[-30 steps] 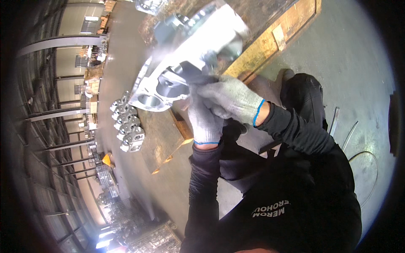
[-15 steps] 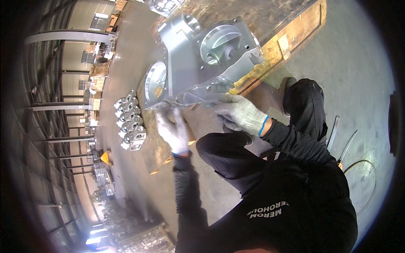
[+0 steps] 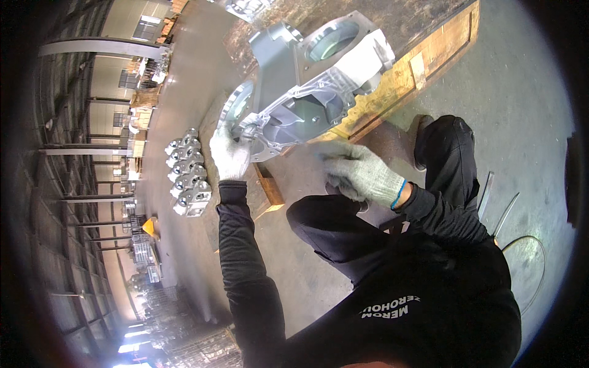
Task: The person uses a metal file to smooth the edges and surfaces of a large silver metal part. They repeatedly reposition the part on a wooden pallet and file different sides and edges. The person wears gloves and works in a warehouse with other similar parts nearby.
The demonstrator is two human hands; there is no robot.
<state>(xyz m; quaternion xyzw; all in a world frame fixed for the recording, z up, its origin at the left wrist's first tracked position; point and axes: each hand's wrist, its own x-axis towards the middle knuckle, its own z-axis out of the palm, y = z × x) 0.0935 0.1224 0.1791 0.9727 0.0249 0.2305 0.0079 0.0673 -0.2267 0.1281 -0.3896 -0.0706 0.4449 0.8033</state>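
Observation:
A large silver metal casting (image 3: 307, 110) with wide round bores and a ribbed, hollow side stands tilted over a wooden platform. My left hand (image 3: 230, 156), in a pale work glove, is closed on the casting's near-left corner. The thumb and fingers wrap the edge beside one bore. Just off the casting's near side is my gloved right hand (image 3: 365, 175), its fingers curled together. Motion blurs its fingertips, and whatever they may hold cannot be made out.
The worn wooden platform (image 3: 423, 67) lies under and beyond the casting. Several smaller metal castings (image 3: 189, 175) stand in a row to the left. At right, a flat metal bar (image 3: 486, 193) and a thin cable (image 3: 543, 257) are on the floor near my leg.
The casting has tipped back and turned, so its ribbed hollow side now shows. My left hand has moved up and left along its corner. My right hand has come away from the lower edge.

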